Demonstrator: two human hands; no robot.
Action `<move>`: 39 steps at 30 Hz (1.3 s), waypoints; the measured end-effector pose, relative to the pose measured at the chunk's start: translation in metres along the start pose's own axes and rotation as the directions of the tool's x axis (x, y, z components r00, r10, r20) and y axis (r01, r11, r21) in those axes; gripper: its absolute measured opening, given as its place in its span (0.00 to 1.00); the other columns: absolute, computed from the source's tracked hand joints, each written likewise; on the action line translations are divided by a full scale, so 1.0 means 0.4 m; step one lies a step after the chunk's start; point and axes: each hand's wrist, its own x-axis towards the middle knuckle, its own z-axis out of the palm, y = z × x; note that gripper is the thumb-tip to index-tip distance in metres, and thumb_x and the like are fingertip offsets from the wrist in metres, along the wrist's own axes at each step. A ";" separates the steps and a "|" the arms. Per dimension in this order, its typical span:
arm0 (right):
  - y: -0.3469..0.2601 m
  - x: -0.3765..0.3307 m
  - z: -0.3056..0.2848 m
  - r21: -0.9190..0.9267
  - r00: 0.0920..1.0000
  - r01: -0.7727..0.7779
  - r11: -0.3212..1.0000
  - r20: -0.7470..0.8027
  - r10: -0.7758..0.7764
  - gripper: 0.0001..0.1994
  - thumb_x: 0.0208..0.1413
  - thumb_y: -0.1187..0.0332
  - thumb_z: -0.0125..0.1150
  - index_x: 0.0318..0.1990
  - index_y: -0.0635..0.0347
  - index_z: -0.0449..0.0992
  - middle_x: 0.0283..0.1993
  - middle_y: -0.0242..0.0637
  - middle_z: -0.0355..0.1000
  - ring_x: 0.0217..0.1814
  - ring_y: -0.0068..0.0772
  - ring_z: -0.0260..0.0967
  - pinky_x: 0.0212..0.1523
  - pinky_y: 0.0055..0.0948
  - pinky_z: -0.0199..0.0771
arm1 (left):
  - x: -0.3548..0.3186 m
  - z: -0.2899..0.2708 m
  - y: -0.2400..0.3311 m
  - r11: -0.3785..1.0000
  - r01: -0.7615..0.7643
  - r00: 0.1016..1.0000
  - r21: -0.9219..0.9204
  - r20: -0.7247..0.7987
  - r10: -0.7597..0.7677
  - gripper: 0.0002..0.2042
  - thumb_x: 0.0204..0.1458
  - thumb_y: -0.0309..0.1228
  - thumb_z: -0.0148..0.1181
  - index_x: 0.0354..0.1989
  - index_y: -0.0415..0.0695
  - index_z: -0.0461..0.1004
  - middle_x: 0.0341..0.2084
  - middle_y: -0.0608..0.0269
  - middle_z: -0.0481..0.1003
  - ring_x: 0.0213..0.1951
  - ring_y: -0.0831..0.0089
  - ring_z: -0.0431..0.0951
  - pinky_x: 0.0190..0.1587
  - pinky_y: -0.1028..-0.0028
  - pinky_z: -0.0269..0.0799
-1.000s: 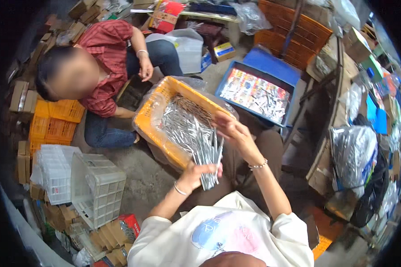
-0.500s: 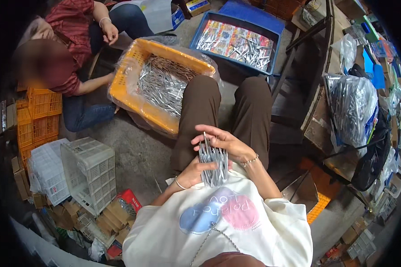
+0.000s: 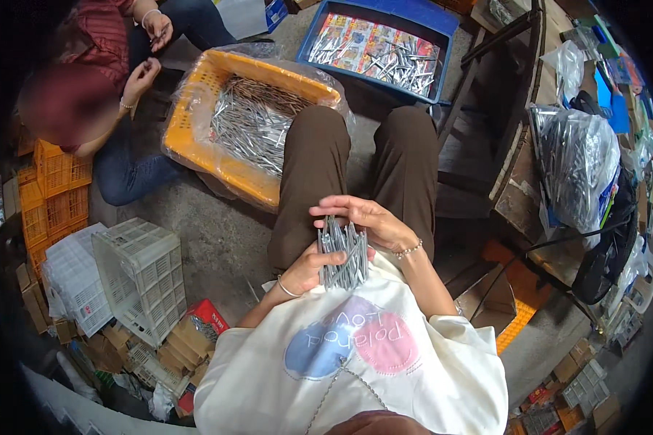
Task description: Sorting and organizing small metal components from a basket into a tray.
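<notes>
A bundle of slim silvery metal pieces stands roughly upright in front of my shirt; their exact kind is too small to make out. My left hand is wrapped around it from the left, thumb across the near side, and fingertips show at its right edge. Over the far ends of the bundle reaches my right hand, fingers long and nearly straight, the thumb on the near side. The far tips are partly hidden under it.
Beyond my knees stand a plastic-lined orange crate of similar metal pieces and a blue bin with more pieces on printed sheets. A person sits at far left. White crates stand left; a bagged bundle rests on the right-hand bench.
The bundle looks more upright in my hands, and my right hand has shifted slightly over its ends. The other person's hand has left the orange crate and both their hands are now raised together.
</notes>
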 end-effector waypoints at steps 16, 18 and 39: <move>0.020 0.003 -0.023 0.145 0.995 -0.053 0.988 0.095 0.039 0.39 0.53 0.40 0.41 0.64 0.62 0.47 0.65 0.51 0.48 0.66 0.46 0.48 0.63 0.41 0.50 | -0.002 -0.018 -0.008 0.999 -0.002 0.999 -0.043 0.050 0.005 0.26 0.47 0.30 0.57 0.56 0.42 0.55 0.45 0.43 0.68 0.47 0.57 0.72 0.49 0.64 0.70; 0.019 0.003 -0.023 0.138 0.995 -0.057 0.989 0.092 0.044 0.39 0.52 0.40 0.42 0.64 0.62 0.47 0.65 0.51 0.48 0.66 0.46 0.48 0.63 0.41 0.50 | -0.004 -0.017 -0.008 1.000 -0.006 0.999 -0.025 0.036 0.007 0.27 0.47 0.30 0.57 0.56 0.43 0.55 0.45 0.43 0.68 0.47 0.58 0.72 0.48 0.65 0.70; -0.011 0.033 -0.009 0.030 0.973 0.123 0.992 -0.199 -0.115 0.27 0.57 0.52 0.49 0.58 0.60 0.54 0.51 0.46 0.65 0.52 0.32 0.65 0.51 0.27 0.66 | 0.064 0.047 0.021 0.988 -0.025 0.980 0.153 -0.190 0.054 0.21 0.39 0.23 0.61 0.43 0.39 0.62 0.27 0.55 0.71 0.30 0.64 0.75 0.34 0.67 0.74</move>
